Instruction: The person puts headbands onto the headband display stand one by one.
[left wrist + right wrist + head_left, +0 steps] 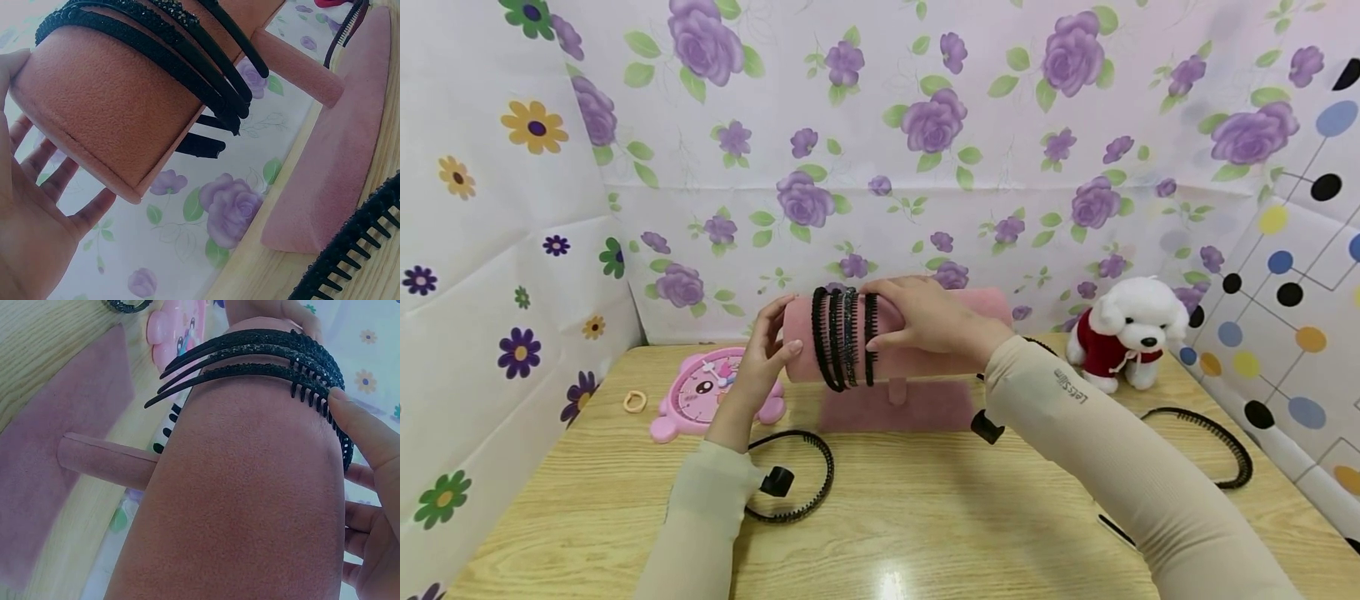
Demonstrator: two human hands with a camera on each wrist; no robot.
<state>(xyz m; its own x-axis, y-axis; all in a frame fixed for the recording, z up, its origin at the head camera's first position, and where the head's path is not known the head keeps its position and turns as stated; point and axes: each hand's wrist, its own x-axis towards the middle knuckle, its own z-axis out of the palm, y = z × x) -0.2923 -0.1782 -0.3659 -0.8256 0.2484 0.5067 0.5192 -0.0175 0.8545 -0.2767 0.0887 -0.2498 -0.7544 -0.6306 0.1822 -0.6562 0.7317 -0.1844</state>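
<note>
A pink plush headband stand, a padded roll on a post and flat base, stands at the table's middle. Several black toothed headbands sit side by side around its left part. At the roll's left end, my left hand grips the rim with thumb in front and fingers spread behind. My right hand reaches over the roll and holds the rightmost headband; its thumb presses beside the comb teeth. The right fingers lie partly hidden behind the roll in the right wrist view.
A black headband lies at front left and another at right. Back left are a pink cartoon clock and a small beige ring. A white toy dog in red sits back right. Patterned sheets enclose the wooden table.
</note>
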